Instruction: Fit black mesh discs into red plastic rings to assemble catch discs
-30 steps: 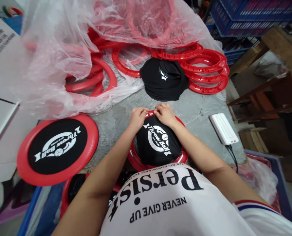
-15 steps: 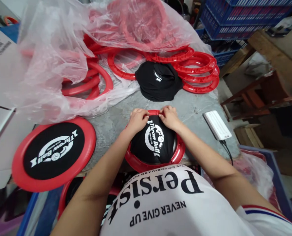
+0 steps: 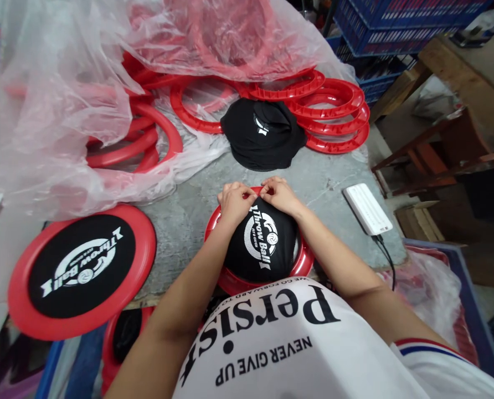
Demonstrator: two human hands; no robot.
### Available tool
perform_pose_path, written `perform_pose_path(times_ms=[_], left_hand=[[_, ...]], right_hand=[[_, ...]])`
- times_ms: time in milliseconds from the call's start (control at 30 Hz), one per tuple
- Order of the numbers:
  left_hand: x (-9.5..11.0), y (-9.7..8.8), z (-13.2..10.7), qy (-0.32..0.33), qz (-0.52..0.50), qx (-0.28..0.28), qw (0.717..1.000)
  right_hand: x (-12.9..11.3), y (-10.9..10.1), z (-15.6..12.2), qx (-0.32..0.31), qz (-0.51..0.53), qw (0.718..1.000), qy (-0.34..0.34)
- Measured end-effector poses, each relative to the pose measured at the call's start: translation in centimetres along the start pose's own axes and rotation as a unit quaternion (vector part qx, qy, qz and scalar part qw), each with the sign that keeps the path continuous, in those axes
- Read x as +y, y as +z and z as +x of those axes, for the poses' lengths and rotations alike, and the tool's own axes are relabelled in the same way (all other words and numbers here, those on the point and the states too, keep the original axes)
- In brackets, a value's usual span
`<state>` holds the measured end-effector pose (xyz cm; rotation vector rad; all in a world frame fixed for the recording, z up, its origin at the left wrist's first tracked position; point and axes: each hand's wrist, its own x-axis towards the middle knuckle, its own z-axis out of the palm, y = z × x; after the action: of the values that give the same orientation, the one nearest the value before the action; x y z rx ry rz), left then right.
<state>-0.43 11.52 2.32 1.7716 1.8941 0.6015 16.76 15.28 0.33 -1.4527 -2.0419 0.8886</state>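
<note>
Close to my body, a red plastic ring (image 3: 305, 260) lies on the grey tabletop (image 3: 325, 216). Over its opening is stretched a black fabric disc (image 3: 283, 224) printed "Throw Ball" in white. My left hand (image 3: 234, 204) is closed, thumb and fingers pinching the fabric's far edge at the ring's rim. Just beside it, my right hand (image 3: 280, 195) pinches the same edge, the two hands' fingertips nearly meeting. Farther off sits a pile of black fabric discs (image 3: 263, 138). To the left lies a red ring fitted with black printed fabric, a throw disc (image 3: 145, 244).
Clear plastic sheeting (image 3: 64, 122) covers many red rings at the back left. Stacked bare rings (image 3: 338, 147) lie at the back right. A white power bank (image 3: 367, 209) with a black cable lies near the right edge. Blue crates (image 3: 371, 33) stand beyond; a bin (image 3: 471, 310) stands lower right.
Both hands stay at the ring's far rim, their fingertips now closer together in a tighter pinch. The camera view has shifted slightly, moving the table's things a little left.
</note>
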Motion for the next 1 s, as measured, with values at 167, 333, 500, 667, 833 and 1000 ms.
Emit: perform_pose_path(times_ms=[167, 333, 500, 667, 833, 1000], left_hand=[[-0.26, 0.42, -0.16, 0.016, 0.021, 0.010, 1.000], [-0.34, 0.38, -0.29, 0.025, 0.018, 0.014, 0.999], [-0.21, 0.37, -0.37, 0.019, 0.033, 0.009, 0.999], [-0.35, 0.51, -0.29, 0.024, 0.020, 0.013, 0.999], [-0.39, 0.63, -0.26, 0.027, 0.016, 0.020, 0.999], [0.09, 0.75, -0.44, 0.018, 0.039, 0.028, 0.999]], right_hand=[[0.09, 0.12, -0.17, 0.004, -0.002, 1.000, -0.007], [-0.29, -0.16, -0.35, -0.002, 0.000, 1.000, -0.003], [-0.45, -0.32, -0.50, -0.005, 0.003, 1.000, -0.007], [-0.54, -0.33, -0.67, -0.001, -0.004, 1.000, 0.000], [-0.44, -0.07, -0.70, 0.008, -0.027, 1.000, 0.002], [-0.12, 0.54, -0.49, 0.022, -0.067, 0.997, -0.003]])
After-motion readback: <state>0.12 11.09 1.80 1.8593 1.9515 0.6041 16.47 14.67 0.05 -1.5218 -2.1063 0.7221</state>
